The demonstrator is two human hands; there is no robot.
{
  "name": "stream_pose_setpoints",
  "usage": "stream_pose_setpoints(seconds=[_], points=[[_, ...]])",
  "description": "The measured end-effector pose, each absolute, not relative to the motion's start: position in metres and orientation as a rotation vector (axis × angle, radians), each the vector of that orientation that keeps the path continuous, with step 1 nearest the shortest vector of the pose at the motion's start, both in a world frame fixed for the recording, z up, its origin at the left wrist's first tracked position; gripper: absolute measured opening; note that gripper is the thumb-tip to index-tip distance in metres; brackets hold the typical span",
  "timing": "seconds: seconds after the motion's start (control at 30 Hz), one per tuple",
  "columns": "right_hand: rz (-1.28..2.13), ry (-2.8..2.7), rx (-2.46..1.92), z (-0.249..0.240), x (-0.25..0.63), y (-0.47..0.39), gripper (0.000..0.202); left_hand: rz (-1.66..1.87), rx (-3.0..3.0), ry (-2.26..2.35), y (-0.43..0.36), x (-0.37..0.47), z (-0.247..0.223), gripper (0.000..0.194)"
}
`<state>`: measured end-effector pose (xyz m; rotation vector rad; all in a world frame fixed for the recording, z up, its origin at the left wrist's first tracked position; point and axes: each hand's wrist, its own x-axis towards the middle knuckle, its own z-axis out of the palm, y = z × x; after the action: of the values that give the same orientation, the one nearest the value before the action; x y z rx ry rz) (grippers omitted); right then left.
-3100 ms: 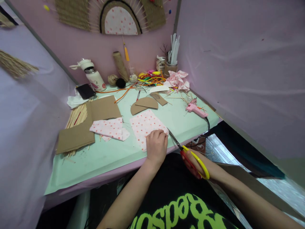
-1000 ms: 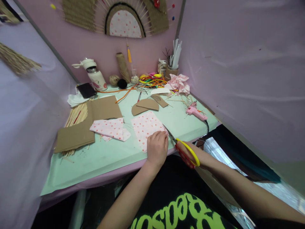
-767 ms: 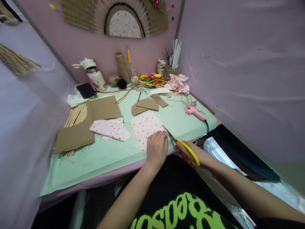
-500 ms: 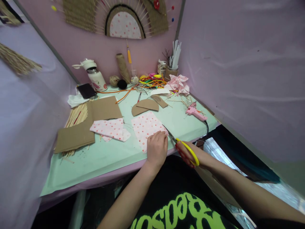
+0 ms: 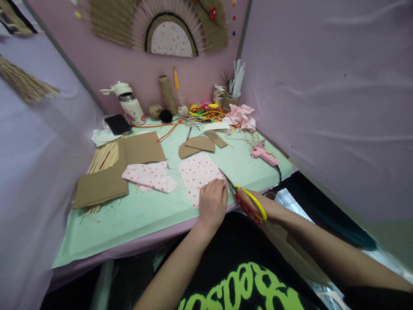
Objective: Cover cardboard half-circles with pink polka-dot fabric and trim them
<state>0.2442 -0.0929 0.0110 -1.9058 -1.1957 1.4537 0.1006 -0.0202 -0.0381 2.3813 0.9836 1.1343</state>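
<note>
A piece of white fabric with pink-red dots (image 5: 195, 172) lies at the table's front. My left hand (image 5: 213, 200) is closed over its near right corner, fingers curled on the cloth. My right hand (image 5: 248, 204) grips scissors (image 5: 256, 203) with one yellow and one red handle loop. Their blades reach the fabric's right edge, just beyond my left fingers. Behind the fabric rest two overlapping half-round cardboard pieces (image 5: 201, 143). Another folded piece of dotted fabric (image 5: 148, 175) lies to the left.
Cardboard sheets (image 5: 105, 189) cover thin sticks on the left. A pink glue gun (image 5: 266, 155) with a cord lies at right. Along the back stand an open white bottle (image 5: 133, 111), a twine roll (image 5: 167, 94), coloured pipe cleaners (image 5: 206, 113) and crumpled dotted fabric (image 5: 241, 116).
My right hand and the scissors have shifted slightly to the left, with the blades further along the fabric's edge. My left hand stays in place on the cloth.
</note>
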Motion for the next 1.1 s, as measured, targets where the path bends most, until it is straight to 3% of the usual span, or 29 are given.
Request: stream_pose_setpoints(seconds=[0.43,1.1], points=[[1.405,-1.111,-1.938,0.009,0.239,-0.087,0.051,1.168,2.378,0.979,-0.02,0.101,-0.042,0.01],[1.434,-1.163,-1.893,0.003,0.241,-0.078,0.059,1.196,2.338,0.965,-0.02,0.099,-0.041,0.011]])
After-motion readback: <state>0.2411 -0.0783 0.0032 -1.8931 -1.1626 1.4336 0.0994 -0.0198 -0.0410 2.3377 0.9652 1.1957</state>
